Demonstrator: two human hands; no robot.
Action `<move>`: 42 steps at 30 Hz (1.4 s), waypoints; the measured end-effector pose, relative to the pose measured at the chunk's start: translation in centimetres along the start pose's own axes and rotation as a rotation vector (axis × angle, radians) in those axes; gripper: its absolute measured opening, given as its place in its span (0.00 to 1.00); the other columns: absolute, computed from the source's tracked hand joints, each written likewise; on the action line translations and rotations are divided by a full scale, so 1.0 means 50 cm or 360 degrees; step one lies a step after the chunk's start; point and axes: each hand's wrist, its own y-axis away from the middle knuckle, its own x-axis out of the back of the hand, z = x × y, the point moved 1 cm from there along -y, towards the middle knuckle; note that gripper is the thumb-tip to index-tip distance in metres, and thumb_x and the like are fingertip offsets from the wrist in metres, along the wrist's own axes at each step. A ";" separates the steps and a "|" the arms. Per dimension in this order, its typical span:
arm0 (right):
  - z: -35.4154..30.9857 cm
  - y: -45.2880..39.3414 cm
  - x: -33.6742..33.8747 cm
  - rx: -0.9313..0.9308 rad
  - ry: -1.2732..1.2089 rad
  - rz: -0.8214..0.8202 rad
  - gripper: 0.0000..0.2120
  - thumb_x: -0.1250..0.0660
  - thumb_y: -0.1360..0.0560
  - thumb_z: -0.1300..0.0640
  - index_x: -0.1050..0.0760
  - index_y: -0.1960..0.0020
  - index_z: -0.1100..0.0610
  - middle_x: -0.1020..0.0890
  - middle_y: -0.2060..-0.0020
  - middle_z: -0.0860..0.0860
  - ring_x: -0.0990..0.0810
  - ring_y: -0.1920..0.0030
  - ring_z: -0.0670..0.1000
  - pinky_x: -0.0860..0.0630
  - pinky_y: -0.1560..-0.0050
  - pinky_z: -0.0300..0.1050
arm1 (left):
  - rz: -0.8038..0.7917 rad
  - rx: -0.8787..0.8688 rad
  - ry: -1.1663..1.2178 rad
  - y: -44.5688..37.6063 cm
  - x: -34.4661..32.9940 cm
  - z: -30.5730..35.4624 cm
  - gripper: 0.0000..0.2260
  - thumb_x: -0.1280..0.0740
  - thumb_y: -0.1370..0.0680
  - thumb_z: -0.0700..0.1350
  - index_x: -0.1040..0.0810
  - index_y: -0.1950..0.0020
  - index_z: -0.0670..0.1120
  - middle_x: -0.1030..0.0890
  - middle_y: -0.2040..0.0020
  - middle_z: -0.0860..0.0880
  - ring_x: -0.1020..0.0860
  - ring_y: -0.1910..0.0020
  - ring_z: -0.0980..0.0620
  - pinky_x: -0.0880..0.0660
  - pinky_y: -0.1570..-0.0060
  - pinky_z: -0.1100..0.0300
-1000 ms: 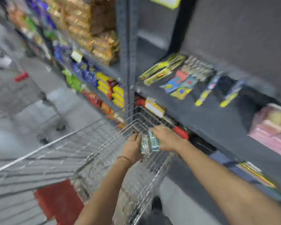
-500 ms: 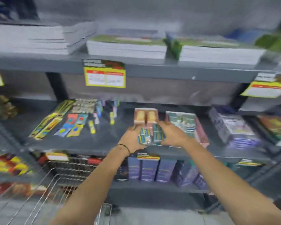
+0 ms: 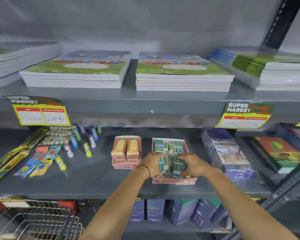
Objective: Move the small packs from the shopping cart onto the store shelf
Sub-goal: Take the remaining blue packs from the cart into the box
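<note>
Lowering the small packs (image 3: 171,166), clasped between the left hand (image 3: 151,163) and right hand (image 3: 193,164), into the pink tray (image 3: 174,180) on the shelf (image 3: 93,177) goes best kept level, upright beside those already inside.

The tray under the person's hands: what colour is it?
Pink, seen in the head view: the tray holds blue-and-white small packs.

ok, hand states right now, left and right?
Left hand: closed on small packs over the pink tray.
Right hand: closed on the same packs.
</note>
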 end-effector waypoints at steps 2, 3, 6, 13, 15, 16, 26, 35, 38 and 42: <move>0.001 -0.009 -0.003 0.0068 0.0113 -0.0058 0.31 0.25 0.34 0.59 0.31 0.33 0.57 0.25 0.35 0.54 0.25 0.37 0.55 0.28 0.34 0.47 | -0.0081 -0.0001 -0.0056 -0.009 -0.002 0.000 0.34 0.26 0.30 0.42 0.37 0.27 0.47 0.33 0.27 0.44 0.32 0.30 0.45 0.33 0.30 0.54; -0.002 -0.012 -0.007 0.0125 0.0238 -0.0103 0.29 0.27 0.32 0.59 0.31 0.33 0.58 0.25 0.35 0.55 0.26 0.36 0.56 0.29 0.33 0.50 | -0.0110 -0.0002 -0.0090 -0.015 -0.006 -0.001 0.33 0.26 0.29 0.41 0.36 0.28 0.47 0.31 0.28 0.44 0.30 0.31 0.45 0.32 0.31 0.54; 0.003 -0.021 -0.040 0.0210 0.0203 -0.0057 0.23 0.36 0.26 0.64 0.33 0.31 0.60 0.21 0.43 0.57 0.23 0.42 0.57 0.26 0.40 0.54 | -0.0144 -0.0013 -0.0118 -0.023 -0.019 -0.006 0.27 0.28 0.27 0.38 0.31 0.30 0.46 0.28 0.30 0.43 0.27 0.33 0.44 0.31 0.31 0.54; -0.006 -0.016 -0.030 -0.0065 -0.0119 0.0094 0.23 0.27 0.32 0.63 0.25 0.37 0.58 0.25 0.33 0.53 0.26 0.35 0.54 0.30 0.32 0.47 | -0.0087 -0.0085 -0.0203 -0.015 -0.023 -0.014 0.25 0.31 0.24 0.42 0.33 0.28 0.47 0.34 0.25 0.47 0.38 0.26 0.43 0.52 0.23 0.47; -0.018 -0.015 -0.031 -0.0110 -0.0109 0.0167 0.18 0.28 0.30 0.64 0.23 0.40 0.59 0.25 0.34 0.58 0.23 0.38 0.56 0.27 0.35 0.48 | -0.0077 -0.0116 -0.0287 -0.015 -0.021 -0.013 0.23 0.31 0.24 0.44 0.31 0.30 0.47 0.32 0.27 0.47 0.36 0.27 0.45 0.51 0.23 0.47; -0.021 -0.018 -0.037 -0.0119 -0.0087 0.0151 0.15 0.30 0.29 0.64 0.22 0.42 0.60 0.25 0.35 0.60 0.22 0.39 0.57 0.26 0.37 0.49 | -0.0077 -0.0133 -0.0331 -0.015 -0.022 -0.013 0.22 0.32 0.24 0.44 0.30 0.30 0.46 0.31 0.27 0.46 0.34 0.28 0.44 0.49 0.23 0.47; -0.038 -0.019 -0.048 -0.0173 -0.0041 0.0169 0.13 0.32 0.29 0.67 0.20 0.44 0.62 0.24 0.37 0.63 0.22 0.40 0.59 0.25 0.36 0.49 | -0.0025 -0.0179 -0.0504 -0.038 -0.049 -0.015 0.15 0.34 0.23 0.39 0.24 0.36 0.47 0.23 0.36 0.47 0.26 0.37 0.43 0.39 0.28 0.47; -0.067 -0.029 -0.040 -0.0333 0.0043 0.0090 0.16 0.35 0.27 0.67 0.25 0.40 0.61 0.21 0.40 0.57 0.22 0.41 0.57 0.26 0.39 0.46 | 0.0095 -0.0086 -0.0234 -0.014 -0.055 -0.002 0.20 0.38 0.24 0.31 0.29 0.32 0.44 0.25 0.32 0.43 0.29 0.33 0.42 0.37 0.28 0.50; -0.103 -0.042 -0.034 -0.0388 0.0068 0.0301 0.15 0.40 0.26 0.68 0.24 0.42 0.60 0.19 0.43 0.57 0.21 0.41 0.55 0.28 0.36 0.47 | 0.0292 -0.0055 0.0231 0.014 -0.051 -0.023 0.22 0.33 0.24 0.37 0.31 0.30 0.45 0.29 0.29 0.45 0.32 0.30 0.43 0.36 0.27 0.51; -0.183 -0.069 -0.040 -0.0228 -0.0068 0.0512 0.16 0.36 0.25 0.65 0.24 0.39 0.55 0.19 0.41 0.59 0.22 0.40 0.60 0.25 0.41 0.50 | 0.0772 0.0266 0.0607 0.063 -0.011 -0.093 0.18 0.37 0.21 0.39 0.30 0.31 0.44 0.26 0.32 0.43 0.26 0.35 0.43 0.30 0.33 0.54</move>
